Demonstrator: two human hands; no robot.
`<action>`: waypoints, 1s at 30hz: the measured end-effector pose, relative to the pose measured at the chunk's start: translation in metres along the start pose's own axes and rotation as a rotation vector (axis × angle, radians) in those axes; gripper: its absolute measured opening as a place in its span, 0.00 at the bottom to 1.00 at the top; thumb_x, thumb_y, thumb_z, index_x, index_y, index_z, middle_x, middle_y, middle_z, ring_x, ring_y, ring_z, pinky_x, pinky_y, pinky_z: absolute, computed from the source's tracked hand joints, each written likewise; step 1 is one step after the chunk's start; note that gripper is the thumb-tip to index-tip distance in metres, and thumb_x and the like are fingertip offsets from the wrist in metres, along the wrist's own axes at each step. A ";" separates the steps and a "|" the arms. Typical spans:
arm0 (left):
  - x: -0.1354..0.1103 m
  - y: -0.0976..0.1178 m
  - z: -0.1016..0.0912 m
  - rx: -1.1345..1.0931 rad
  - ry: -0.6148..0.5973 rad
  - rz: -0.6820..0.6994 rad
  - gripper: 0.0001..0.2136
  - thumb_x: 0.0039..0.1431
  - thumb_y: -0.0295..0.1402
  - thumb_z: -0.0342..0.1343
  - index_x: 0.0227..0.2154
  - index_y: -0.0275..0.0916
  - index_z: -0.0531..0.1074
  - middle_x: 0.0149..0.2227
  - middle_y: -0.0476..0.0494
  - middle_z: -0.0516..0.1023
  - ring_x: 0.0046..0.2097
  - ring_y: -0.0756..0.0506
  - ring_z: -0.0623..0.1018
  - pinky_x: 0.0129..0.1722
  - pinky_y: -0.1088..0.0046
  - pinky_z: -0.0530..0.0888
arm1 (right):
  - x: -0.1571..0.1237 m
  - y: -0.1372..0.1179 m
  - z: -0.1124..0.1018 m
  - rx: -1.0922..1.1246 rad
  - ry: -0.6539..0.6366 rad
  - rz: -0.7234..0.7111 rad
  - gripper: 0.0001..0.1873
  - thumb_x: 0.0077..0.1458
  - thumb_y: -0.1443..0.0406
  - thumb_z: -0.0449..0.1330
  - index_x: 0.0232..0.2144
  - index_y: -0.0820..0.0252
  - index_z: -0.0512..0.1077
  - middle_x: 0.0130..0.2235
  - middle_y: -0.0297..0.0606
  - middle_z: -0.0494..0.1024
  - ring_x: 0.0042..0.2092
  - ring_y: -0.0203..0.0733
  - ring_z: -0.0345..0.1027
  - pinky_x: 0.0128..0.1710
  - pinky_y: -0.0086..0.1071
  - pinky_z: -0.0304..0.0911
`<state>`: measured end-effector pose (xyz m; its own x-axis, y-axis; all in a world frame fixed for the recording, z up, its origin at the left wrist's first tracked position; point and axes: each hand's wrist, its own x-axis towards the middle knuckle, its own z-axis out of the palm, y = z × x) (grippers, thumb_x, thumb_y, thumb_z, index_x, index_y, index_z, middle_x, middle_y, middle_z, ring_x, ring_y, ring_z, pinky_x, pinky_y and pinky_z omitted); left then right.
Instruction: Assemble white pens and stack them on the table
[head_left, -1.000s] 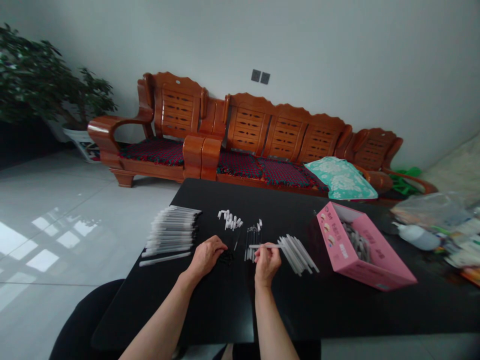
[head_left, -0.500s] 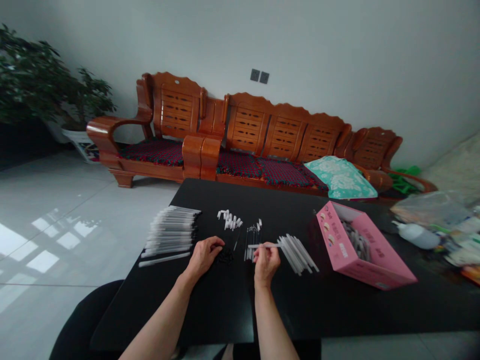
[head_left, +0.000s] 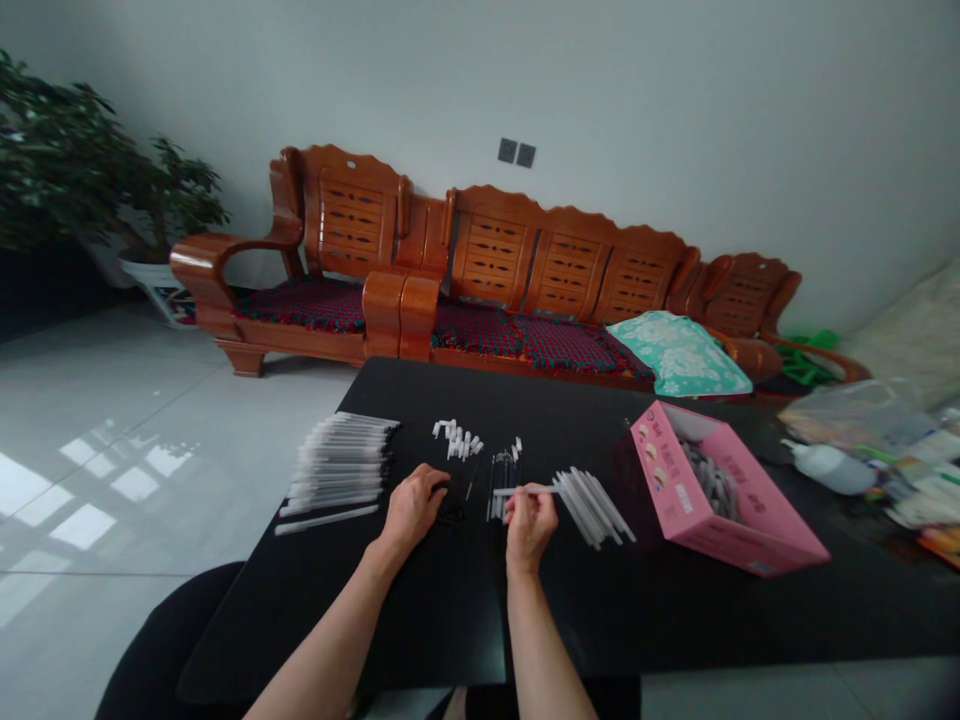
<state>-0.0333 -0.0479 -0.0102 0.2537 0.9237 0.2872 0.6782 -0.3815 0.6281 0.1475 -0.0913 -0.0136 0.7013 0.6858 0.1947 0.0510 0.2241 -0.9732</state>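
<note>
My right hand (head_left: 529,520) pinches a thin white pen tube (head_left: 525,490) that lies level and points left, just above the black table (head_left: 450,620). My left hand (head_left: 414,505) is curled, fingertips down on a small heap of black parts (head_left: 452,514). Between the two hands lies a bunch of thin refills (head_left: 504,470). A fan of empty white tubes (head_left: 592,505) rests right of my right hand. A stack of finished white pens (head_left: 341,465) sits to the left, and small white caps (head_left: 457,438) lie further back.
A pink cardboard box (head_left: 742,530) holding more pens lies open at the right. Beyond it are a white bottle (head_left: 825,466) and plastic bags (head_left: 862,415). A wooden sofa (head_left: 487,280) with a teal cushion stands behind the table, a potted plant (head_left: 67,170) at far left.
My left hand drew back slightly and then returned onto the black parts. My right hand has kept the white tube almost still.
</note>
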 end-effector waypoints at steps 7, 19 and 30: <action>0.020 0.042 0.018 0.201 -0.061 -0.115 0.08 0.53 0.38 0.59 0.29 0.39 0.75 0.34 0.42 0.76 0.39 0.42 0.75 0.38 0.70 0.67 | -0.001 -0.001 0.000 -0.021 -0.012 -0.018 0.11 0.51 0.59 0.60 0.31 0.61 0.67 0.18 0.27 0.68 0.17 0.34 0.61 0.16 0.25 0.57; 0.036 0.059 0.026 0.343 -0.151 -0.238 0.10 0.54 0.30 0.51 0.30 0.32 0.77 0.33 0.32 0.79 0.38 0.38 0.79 0.38 0.67 0.70 | -0.001 0.000 -0.002 -0.036 -0.025 -0.013 0.10 0.51 0.60 0.60 0.31 0.61 0.67 0.18 0.28 0.69 0.19 0.35 0.63 0.18 0.26 0.59; 0.007 0.024 -0.008 -0.445 -0.054 -0.133 0.13 0.56 0.35 0.53 0.42 0.36 0.74 0.24 0.49 0.74 0.24 0.50 0.72 0.26 0.77 0.66 | 0.007 0.010 0.000 0.250 -0.048 0.152 0.15 0.48 0.58 0.62 0.34 0.61 0.66 0.21 0.33 0.76 0.19 0.40 0.71 0.14 0.27 0.62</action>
<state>-0.0211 -0.0509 0.0125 0.2278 0.9616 0.1528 0.3482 -0.2270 0.9095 0.1529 -0.0842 -0.0220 0.6528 0.7552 0.0604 -0.2325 0.2756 -0.9327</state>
